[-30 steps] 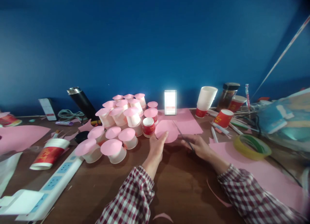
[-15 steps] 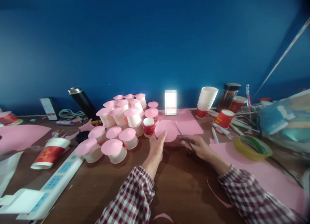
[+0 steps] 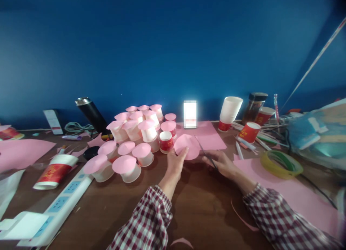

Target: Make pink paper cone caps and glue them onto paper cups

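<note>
Broadly, a cluttered brown table (image 3: 205,210) stood before a blue wall, and a person in red checked sleeves worked at its middle. A pink paper sheet (image 3: 209,134) lay flat behind the hands. The left hand (image 3: 175,163) pinched a pink paper disc (image 3: 186,146) by its lower edge, thumb up against the paper, holding it just above the table in front of that sheet. The right hand (image 3: 223,164) was curled around scissors (image 3: 205,152), whose dark blades pointed at the disc's right edge; whether the blades stood apart could not be told.

The likely risk was a crooked or overlong cut, since the thin disc was held at one edge only and could flex or slip. The left thumb also sat near the blades' path.

Left of the disc, a crowd of white cups capped with pink discs (image 3: 129,142) stood upside down, packed touching; their insides were hidden. A stack of white paper cups (image 3: 229,111) leaned at the back right. A red paper cup (image 3: 249,132) stood open near it, contents unseen. Another red paper cup lying on its side (image 3: 55,171) rested at the left. A small red cup (image 3: 165,141) stood upright just left of the disc, apparently empty.
</note>
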`<state>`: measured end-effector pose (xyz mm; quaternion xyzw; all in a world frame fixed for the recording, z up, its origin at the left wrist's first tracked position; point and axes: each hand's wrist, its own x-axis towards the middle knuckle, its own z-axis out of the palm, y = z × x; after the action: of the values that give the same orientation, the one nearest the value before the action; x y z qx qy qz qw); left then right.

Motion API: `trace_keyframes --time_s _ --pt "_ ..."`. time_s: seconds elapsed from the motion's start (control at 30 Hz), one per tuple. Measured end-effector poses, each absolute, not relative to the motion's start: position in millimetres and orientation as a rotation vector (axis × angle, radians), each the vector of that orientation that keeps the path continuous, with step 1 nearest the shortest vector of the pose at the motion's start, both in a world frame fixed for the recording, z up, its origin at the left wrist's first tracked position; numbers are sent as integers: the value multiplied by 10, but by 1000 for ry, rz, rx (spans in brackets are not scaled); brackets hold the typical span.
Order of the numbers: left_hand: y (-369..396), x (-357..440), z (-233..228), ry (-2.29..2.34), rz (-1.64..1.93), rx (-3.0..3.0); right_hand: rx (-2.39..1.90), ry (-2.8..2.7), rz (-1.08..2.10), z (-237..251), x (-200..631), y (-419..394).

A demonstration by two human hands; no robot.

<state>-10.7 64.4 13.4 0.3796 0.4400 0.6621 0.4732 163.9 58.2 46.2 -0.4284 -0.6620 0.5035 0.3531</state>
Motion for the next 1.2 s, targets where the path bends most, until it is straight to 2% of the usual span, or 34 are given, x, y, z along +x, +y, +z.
trace_keyframes --time_s 0.5,0.67,0.87,1.03,1.2 --pt "658 -117 133 1015 1631 797 -1176 -1638 1290 422 1630 589" --pt "561 -64 217 796 1417 689 -1014 -1541 1320 301 1568 597" --pt "453 -2 199 640 1115 834 -879 -1839 1212 122 1527 576" --pt "491 -24 204 702 1221 788 -842 -1956 1256 198 1596 582" --pt "537 -48 229 760 1362 691 -919 -1978 1027 275 1641 625"
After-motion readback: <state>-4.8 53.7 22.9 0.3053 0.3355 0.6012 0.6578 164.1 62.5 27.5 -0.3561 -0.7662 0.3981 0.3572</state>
